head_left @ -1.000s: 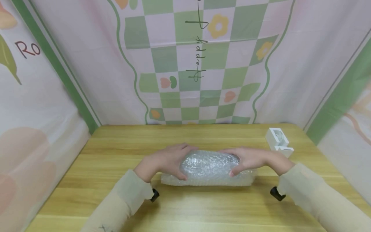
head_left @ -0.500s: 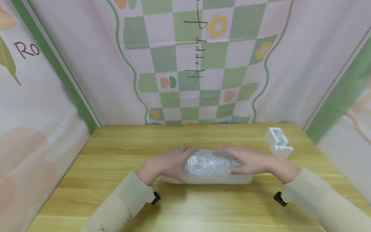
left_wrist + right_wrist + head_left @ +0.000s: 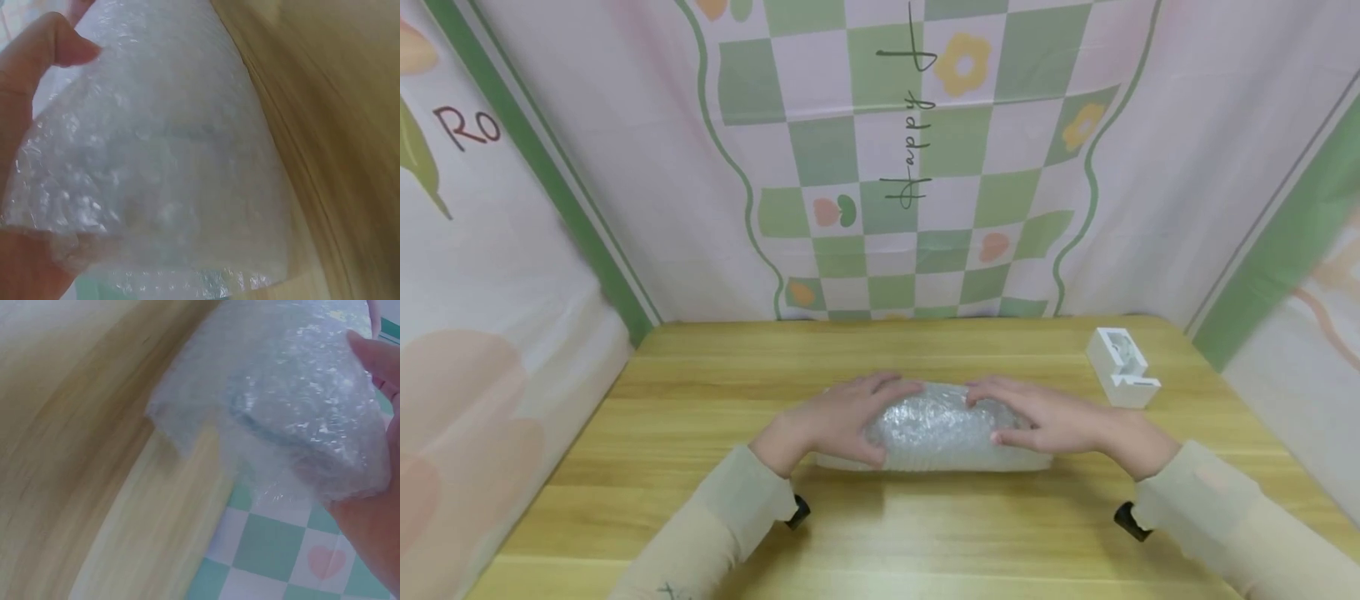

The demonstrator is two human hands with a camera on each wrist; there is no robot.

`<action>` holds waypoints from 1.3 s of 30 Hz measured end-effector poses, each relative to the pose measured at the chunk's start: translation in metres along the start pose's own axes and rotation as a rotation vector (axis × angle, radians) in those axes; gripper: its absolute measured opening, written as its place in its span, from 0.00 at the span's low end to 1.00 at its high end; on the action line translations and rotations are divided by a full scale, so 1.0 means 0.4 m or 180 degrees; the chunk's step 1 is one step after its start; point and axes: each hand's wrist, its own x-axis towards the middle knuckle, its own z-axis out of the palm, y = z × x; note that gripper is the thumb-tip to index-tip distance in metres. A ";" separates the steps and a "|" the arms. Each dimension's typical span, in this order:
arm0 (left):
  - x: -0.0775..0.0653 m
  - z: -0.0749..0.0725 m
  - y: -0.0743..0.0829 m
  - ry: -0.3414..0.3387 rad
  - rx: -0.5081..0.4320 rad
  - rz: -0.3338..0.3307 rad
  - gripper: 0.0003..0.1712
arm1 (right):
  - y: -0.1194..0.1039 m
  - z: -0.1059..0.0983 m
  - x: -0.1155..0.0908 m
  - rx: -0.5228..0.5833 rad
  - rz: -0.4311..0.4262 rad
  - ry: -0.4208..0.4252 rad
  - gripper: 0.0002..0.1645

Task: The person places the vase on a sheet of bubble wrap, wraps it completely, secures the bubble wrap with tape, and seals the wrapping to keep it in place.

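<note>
A bundle wrapped in clear bubble wrap (image 3: 936, 437) lies lengthwise across the middle of the table. My left hand (image 3: 827, 417) grips its left end, thumb on the near side and fingers over the far side. At the other end my right hand (image 3: 1056, 417) holds it the same way, with fingers bent over the top. The left wrist view shows the bubble wrap (image 3: 169, 150) with its loose end layer and the left thumb (image 3: 72, 50) on it. In the right wrist view, a dark shape shows through the wrap (image 3: 300, 387); what is inside stays hidden.
A white tape dispenser (image 3: 1120, 367) stands at the back right of the wooden table (image 3: 940, 542). Behind the table hangs a green-and-white checked cloth (image 3: 891, 208), with more printed cloth along both sides. A black wrist strap piece (image 3: 1131, 521) shows below the right sleeve.
The bundle has turned over slightly and shifted a little away from me, its flat near flap drawing in. My right-hand fingers have lifted and resettled on top; the left hand stays near its end.
</note>
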 end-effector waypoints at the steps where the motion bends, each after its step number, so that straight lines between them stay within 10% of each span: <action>1: 0.001 0.001 -0.003 0.0002 0.0000 0.0007 0.59 | 0.003 0.002 0.000 -0.0010 -0.0016 0.0024 0.28; 14: 0.008 0.003 -0.015 -0.0061 -0.0014 -0.0020 0.68 | 0.024 0.033 0.002 -0.0134 0.0107 0.0183 0.51; 39: 0.024 -0.019 -0.025 -0.0414 -0.0774 -0.0020 0.65 | 0.036 0.007 0.020 0.0640 0.0404 -0.0299 0.49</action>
